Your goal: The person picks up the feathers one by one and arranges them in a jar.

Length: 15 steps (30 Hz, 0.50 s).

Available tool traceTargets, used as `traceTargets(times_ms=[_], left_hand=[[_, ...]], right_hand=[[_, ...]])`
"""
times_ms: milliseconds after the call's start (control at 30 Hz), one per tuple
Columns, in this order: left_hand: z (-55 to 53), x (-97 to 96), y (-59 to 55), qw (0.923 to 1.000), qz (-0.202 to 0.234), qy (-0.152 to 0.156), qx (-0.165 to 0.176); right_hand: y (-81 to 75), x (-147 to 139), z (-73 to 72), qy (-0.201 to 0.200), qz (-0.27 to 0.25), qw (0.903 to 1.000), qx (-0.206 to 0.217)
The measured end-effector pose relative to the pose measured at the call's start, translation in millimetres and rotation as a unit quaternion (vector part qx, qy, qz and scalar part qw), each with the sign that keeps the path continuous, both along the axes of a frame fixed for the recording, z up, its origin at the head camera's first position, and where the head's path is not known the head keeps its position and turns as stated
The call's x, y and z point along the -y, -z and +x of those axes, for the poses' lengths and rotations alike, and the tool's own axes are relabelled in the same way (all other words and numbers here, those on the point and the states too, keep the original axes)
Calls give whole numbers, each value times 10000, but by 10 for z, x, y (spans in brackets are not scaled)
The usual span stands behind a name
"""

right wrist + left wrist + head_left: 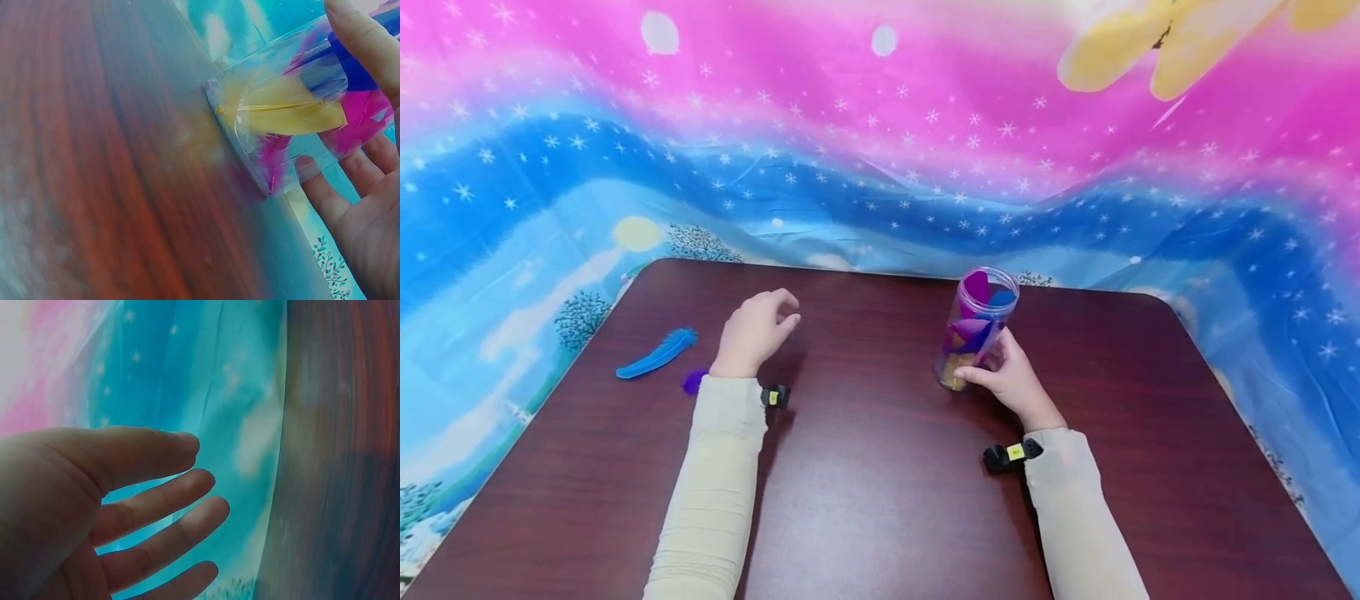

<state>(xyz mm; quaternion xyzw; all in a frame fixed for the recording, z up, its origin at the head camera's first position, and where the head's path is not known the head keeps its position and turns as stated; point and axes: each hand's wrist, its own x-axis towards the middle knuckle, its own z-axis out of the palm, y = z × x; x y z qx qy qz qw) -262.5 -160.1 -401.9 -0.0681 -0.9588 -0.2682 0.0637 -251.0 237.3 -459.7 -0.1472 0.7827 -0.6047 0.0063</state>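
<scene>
A clear, lidless plastic jar (976, 327) stands on the table right of centre, holding pink, purple, blue and yellow feathers. My right hand (1011, 383) grips it low on its side, thumb in front and fingers around the back. In the right wrist view, a yellow feather (287, 115) lies against the wall near the jar's base. My left hand (755, 332) holds nothing; its fingers are spread and gently bent over the table. Left of that hand lies a blue feather (658, 357). A purple feather (694, 382) pokes out beside the left sleeve, partly hidden by it.
The dark brown wooden table (880, 492) has rounded far corners. A pink and blue printed cloth (880, 158) hangs behind it and around its sides. Each wrist wears a small black camera, such as the right wrist camera (1011, 454).
</scene>
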Motion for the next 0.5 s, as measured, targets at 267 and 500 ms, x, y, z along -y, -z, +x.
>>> traceTargets(times_ms=[267,500], left_hand=[[58,356,25,9974,449,-560,-1],[168,613,12,9898,794,-1169,-153]], right_hand=[[-21,1,13,-7,29,10000,46],[-22,-2,21,-20,-12,10000,-75]])
